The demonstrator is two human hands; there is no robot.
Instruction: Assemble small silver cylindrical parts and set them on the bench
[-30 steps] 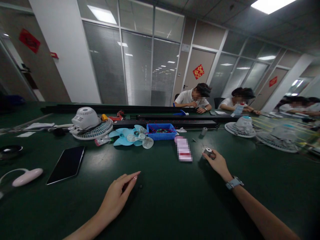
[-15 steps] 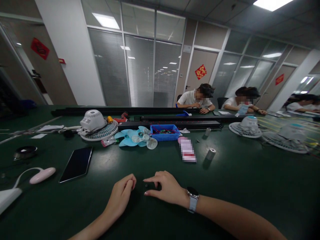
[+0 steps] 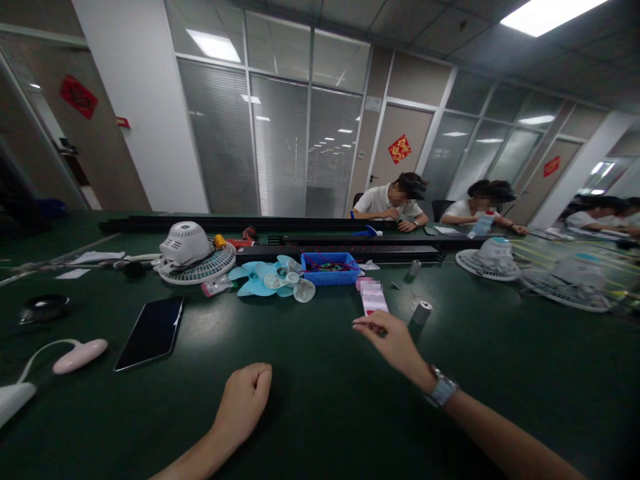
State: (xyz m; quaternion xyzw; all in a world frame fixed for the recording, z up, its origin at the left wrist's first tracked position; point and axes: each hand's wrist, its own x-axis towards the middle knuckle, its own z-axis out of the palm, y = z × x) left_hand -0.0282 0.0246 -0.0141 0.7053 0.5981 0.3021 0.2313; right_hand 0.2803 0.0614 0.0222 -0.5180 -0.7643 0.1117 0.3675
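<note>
My left hand [image 3: 245, 400] rests closed in a loose fist on the dark green table. Its curled fingers hide whatever may be inside. My right hand [image 3: 393, 340], with a watch [image 3: 441, 388] on the wrist, is closed in a pinch at the near end of a pink and white card [image 3: 374, 300]. What lies between its fingertips is too small to make out. Just beyond that hand, a grey metal cylinder [image 3: 421, 313] stands upright.
Beyond the hands are light-blue fan blades [image 3: 267, 277], a blue bin [image 3: 330, 270] of wired parts and a white fan body [image 3: 185, 245]. A black tablet [image 3: 151, 332] lies to the left. Long black rails [image 3: 350, 253] cross the table's far side, where two people [image 3: 393, 201] sit.
My right hand has moved right and forward, away from the left, and its fingers have come together. The tiny dark piece between the hands is gone from the table. My left hand has curled tighter.
</note>
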